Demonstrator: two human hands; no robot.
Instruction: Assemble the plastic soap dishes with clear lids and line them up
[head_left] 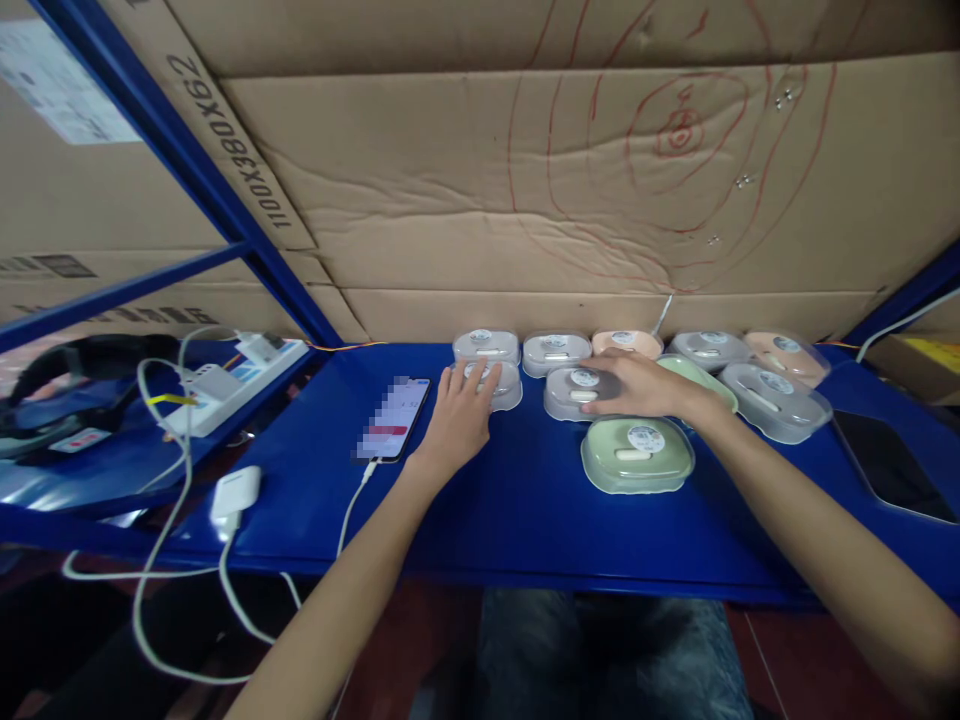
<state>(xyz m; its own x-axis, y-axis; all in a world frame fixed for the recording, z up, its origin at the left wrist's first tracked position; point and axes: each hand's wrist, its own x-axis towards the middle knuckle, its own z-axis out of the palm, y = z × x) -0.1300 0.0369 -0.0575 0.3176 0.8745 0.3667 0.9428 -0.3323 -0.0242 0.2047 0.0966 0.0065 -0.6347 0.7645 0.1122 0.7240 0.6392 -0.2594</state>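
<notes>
Arms stretch forward over the blue metal shelf (525, 500). The left hand (459, 415) lies flat, fingers loose, on a grey lidded plastic box (504, 385) beside a plugged-in smartphone (396, 417). The right hand (637, 385) rests palm-down, gripping nothing, on another grey rounded box (574, 392) behind a green one (636, 455).
</notes>
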